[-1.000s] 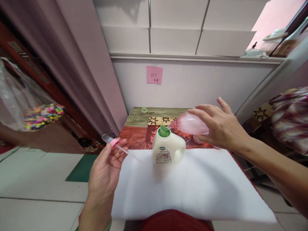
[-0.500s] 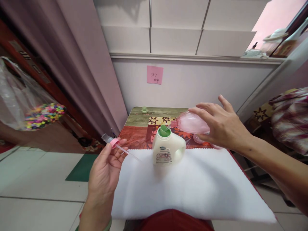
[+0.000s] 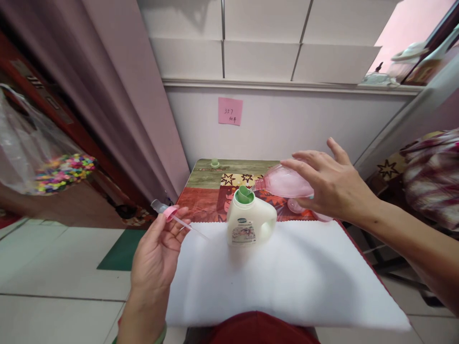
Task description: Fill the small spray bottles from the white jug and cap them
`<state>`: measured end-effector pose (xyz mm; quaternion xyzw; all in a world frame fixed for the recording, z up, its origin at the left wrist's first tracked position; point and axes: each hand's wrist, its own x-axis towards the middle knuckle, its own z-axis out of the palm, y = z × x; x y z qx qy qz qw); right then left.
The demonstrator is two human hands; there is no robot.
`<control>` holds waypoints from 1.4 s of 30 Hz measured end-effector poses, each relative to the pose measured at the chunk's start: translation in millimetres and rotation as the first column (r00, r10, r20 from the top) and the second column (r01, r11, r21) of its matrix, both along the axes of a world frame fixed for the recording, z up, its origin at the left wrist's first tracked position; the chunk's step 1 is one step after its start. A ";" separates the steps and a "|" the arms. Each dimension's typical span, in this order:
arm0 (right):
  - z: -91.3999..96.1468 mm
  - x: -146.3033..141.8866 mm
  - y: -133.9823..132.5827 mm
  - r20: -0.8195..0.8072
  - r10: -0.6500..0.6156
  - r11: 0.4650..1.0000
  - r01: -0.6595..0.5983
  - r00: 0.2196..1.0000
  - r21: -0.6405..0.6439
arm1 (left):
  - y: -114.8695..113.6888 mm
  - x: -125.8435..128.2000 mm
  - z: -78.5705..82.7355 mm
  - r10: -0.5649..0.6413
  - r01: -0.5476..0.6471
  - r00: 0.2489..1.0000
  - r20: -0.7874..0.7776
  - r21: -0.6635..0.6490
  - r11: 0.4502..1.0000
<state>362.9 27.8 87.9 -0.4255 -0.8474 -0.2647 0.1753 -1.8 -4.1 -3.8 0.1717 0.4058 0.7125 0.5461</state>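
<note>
My left hand (image 3: 161,243) pinches a pink pump head (image 3: 169,212) with a clear top; its thin tube slants down to the right. My right hand (image 3: 322,179) is closed around a translucent pink bottle (image 3: 285,182), tipped on its side with its mouth pointing left. That mouth is at the green-rimmed opening of a cream detergent jug (image 3: 247,220), and a little clear liquid seems to run between them. The jug stands upright on a white cloth (image 3: 287,282), its handle to the right. My right fingers partly hide the bottle's base.
A small green cap (image 3: 214,163) sits at the table's back left. Behind my right hand lies a round pink item (image 3: 295,205). A pink note (image 3: 230,111) is stuck on the wall. A plastic bag of colourful pieces (image 3: 66,173) hangs at left.
The bottle's body has risen very slightly along with my right hand, its mouth staying at the jug's opening. My left hand has hardly moved.
</note>
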 end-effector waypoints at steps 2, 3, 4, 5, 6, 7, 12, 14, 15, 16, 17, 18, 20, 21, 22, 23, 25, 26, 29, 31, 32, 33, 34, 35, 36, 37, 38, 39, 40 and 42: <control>1.1 -0.5 -0.2 0.009 -0.002 1.000 0.002 1.000 0.002 | 0.1 0.4 -0.3 -0.006 0.006 1.000 -0.002 -0.001 1.000; 1.6 -0.6 -0.2 0.014 -0.002 1.000 0.002 1.000 0.002 | 0.2 0.4 -0.6 -0.010 0.010 1.000 -0.006 -0.002 1.000; 2.1 -0.6 -0.2 0.018 -0.001 1.000 0.001 1.000 0.001 | 0.2 0.5 -0.9 -0.013 0.013 1.000 -0.013 -0.001 1.000; 2.4 -0.5 0.0 0.021 0.002 1.000 -0.002 1.000 0.002 | 0.2 0.4 -1.3 -0.015 0.015 1.000 -0.020 0.001 1.000; 2.7 -0.4 0.3 0.023 0.004 1.000 -0.004 1.000 0.003 | 0.2 0.3 -1.7 -0.017 0.017 0.999 -0.027 0.004 1.000; 2.9 -0.3 0.5 0.026 0.006 1.000 -0.006 1.000 0.004 | 0.1 0.1 -2.0 -0.018 0.018 0.999 -0.032 0.008 1.000; 4.0 -0.1 1.4 0.037 0.008 1.000 -0.008 0.999 -0.002 | -0.1 -0.2 -2.1 -0.007 0.007 1.000 -0.024 0.001 1.000; 4.5 -0.2 1.7 0.041 0.009 1.000 -0.008 0.999 -0.006 | 0.1 -0.1 -2.0 -0.006 0.006 1.000 -0.020 -0.002 1.000; 4.7 -0.3 1.9 0.040 0.011 1.000 -0.010 0.999 -0.006 | 0.3 -0.1 -2.0 -0.008 0.008 1.000 -0.021 -0.001 1.000; 4.9 -0.3 2.1 0.039 0.014 1.000 -0.013 0.999 -0.004 | 0.5 -0.2 -2.1 -0.010 0.010 1.000 -0.023 0.001 1.000; 5.1 -0.4 2.2 0.037 0.016 1.000 -0.016 0.999 -0.002 | 0.7 -0.3 -2.2 -0.011 0.012 1.000 -0.027 0.002 1.000; 5.3 -0.4 2.4 0.036 0.018 1.000 -0.018 0.999 0.001 | 0.8 -0.3 -2.3 -0.011 0.011 0.999 -0.030 0.002 1.000; 5.9 -0.4 2.6 0.042 0.017 1.000 -0.017 0.999 0.006 | 0.9 -0.2 -2.3 -0.008 0.007 1.000 -0.029 -0.001 1.000; 6.4 -0.4 2.7 0.049 0.014 1.000 -0.015 0.999 0.010 | 1.0 0.0 -2.2 -0.005 0.004 1.000 -0.025 -0.003 1.000; 6.8 -0.5 2.9 0.058 0.012 1.000 -0.013 0.998 0.013 | 1.0 0.3 -1.9 -0.003 0.003 1.000 -0.019 -0.005 1.000; 7.3 -0.5 3.0 0.066 0.012 1.000 -0.013 0.998 0.017 | 1.0 0.7 -1.6 -0.001 0.001 1.000 -0.013 -0.009 1.000; 8.2 -0.8 3.6 0.082 0.021 0.999 -0.023 0.996 0.030 | 1.1 1.4 -0.7 0.005 -0.005 1.000 -0.001 -0.016 1.000; 8.4 -1.0 4.0 0.086 0.029 0.999 -0.032 0.996 0.040 | 1.2 1.7 -0.1 0.009 -0.009 1.000 0.005 -0.022 1.000; 8.8 -2.3 5.0 0.086 0.051 0.996 -0.057 0.995 0.070 | 1.3 2.1 1.4 0.015 -0.014 1.000 0.015 -0.037 0.999; 9.0 -3.5 5.4 0.081 0.056 0.995 -0.062 0.995 0.077 | 1.2 2.4 2.2 0.019 -0.018 1.000 0.017 -0.046 0.999; 9.2 -4.0 5.4 0.080 0.057 0.995 -0.063 0.995 0.077 | 1.2 2.6 2.5 0.023 -0.022 1.000 0.018 -0.049 0.999; 9.6 -4.6 5.5 0.081 0.059 0.995 -0.065 0.995 0.077 | 1.4 2.9 2.7 0.025 -0.024 1.000 0.019 -0.053 0.998; 10.2 -5.2 5.5 0.080 0.061 0.995 -0.068 0.995 0.076 | 1.6 3.3 2.8 0.026 -0.024 0.999 0.020 -0.055 0.998; 10.8 -5.7 5.5 0.079 0.064 0.995 -0.070 0.995 0.075 | 1.8 3.6 2.8 0.025 -0.024 0.999 0.021 -0.056 0.998; 11.6 -6.3 5.5 0.078 0.067 0.995 -0.073 0.995 0.074 | 2.0 3.9 2.7 0.025 -0.024 0.999 0.020 -0.056 0.998; 12.4 -6.9 5.5 0.076 0.071 0.994 -0.076 0.995 0.074 | 2.1 4.1 2.5 0.024 -0.023 1.000 0.020 -0.053 0.998; 13.2 -7.5 5.5 0.074 0.075 0.994 -0.080 0.994 0.073 | 2.1 4.1 2.2 0.023 -0.022 1.000 0.020 -0.048 0.999; 14.1 -8.2 5.5 0.074 0.080 0.994 -0.085 0.994 0.073 | 2.0 4.0 1.8 0.022 -0.022 1.000 0.020 -0.044 0.999; 14.9 -8.9 5.5 0.074 0.086 0.993 -0.091 0.994 0.073 | 1.8 3.6 1.3 0.021 -0.020 1.000 0.020 -0.039 0.999; 16.4 -10.4 5.8 0.075 0.099 0.992 -0.104 0.992 0.070 | 1.3 2.6 0.2 0.014 -0.013 1.000 0.021 -0.033 0.999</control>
